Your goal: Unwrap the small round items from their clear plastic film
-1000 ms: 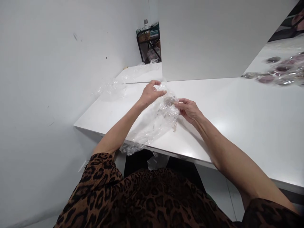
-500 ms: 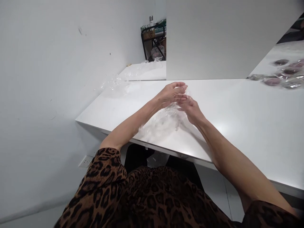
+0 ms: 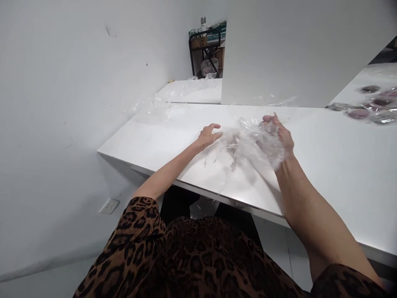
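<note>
Loose wrap (image 3: 151,109) is lying beyond and left of the left hand (image 3: 207,136), packs (image 3: 358,114) are lying right of the right hand (image 3: 285,137), and a panel (image 3: 294,49) is standing beyond the right one, blocking the view. Brown marks (image 3: 233,160) are showing between the hands. The right hand is gripping crumpled film (image 3: 260,140), its long axis running sideways between the hands, its loose side pointing leftward. The left is spreading thumb and forefinger; whether it is touching the film is unclear.
</note>
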`<state>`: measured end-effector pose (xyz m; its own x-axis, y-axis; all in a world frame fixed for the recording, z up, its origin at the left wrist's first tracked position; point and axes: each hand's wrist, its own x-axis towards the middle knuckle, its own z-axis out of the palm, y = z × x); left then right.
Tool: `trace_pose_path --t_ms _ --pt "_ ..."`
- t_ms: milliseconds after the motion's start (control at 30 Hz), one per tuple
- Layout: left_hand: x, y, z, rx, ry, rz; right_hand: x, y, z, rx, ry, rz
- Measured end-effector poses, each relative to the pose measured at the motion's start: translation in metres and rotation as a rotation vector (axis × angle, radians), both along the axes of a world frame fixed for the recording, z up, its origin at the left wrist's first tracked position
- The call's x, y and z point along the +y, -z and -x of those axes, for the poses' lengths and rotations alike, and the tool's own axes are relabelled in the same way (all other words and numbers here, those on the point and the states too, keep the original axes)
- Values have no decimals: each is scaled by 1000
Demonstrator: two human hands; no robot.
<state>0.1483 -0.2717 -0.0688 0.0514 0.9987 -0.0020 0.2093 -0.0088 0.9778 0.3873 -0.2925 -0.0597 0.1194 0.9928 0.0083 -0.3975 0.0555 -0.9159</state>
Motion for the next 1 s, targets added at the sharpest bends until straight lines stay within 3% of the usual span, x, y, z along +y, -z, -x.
trace_pose_path --t_ms 133,167,200,300,367,500,567,633,733,867,933,1000 --pt "-8 4 1 204 46 -20 -5 -16 -13 -370 467 216" --pt "-12 4 0 239 78 -53 -5 -19 -14 -410 498 237" --pt "-15 3 -2 252 114 -94 -6 -22 -14 -403 445 212" --pt "-22 -8 -12 221 251 -233 -11 -29 -5 -224 14 -26" --pt "-21 -20 -19 153 353 -317 -15 -36 5 -194 -139 -102" --pt "-13 -38 -25 59 589 -263 -12 -60 22 -359 -231 -172" --pt "-11 -41 -21 91 612 -192 -3 -73 23 -450 -197 -267" --pt "-12 -40 -16 99 524 -170 9 -82 17 -499 -106 -380" --pt "-13 -36 -6 -30 270 -118 15 -87 8 -509 76 -477" --pt "-8 -30 5 -274 -71 52 -7 -70 21 -584 237 -613" --pt "-5 -27 9 -336 -164 126 -22 -55 38 -738 134 -624" --pt "-2 -24 13 -412 -192 158 -30 -35 52 -953 -97 -607"
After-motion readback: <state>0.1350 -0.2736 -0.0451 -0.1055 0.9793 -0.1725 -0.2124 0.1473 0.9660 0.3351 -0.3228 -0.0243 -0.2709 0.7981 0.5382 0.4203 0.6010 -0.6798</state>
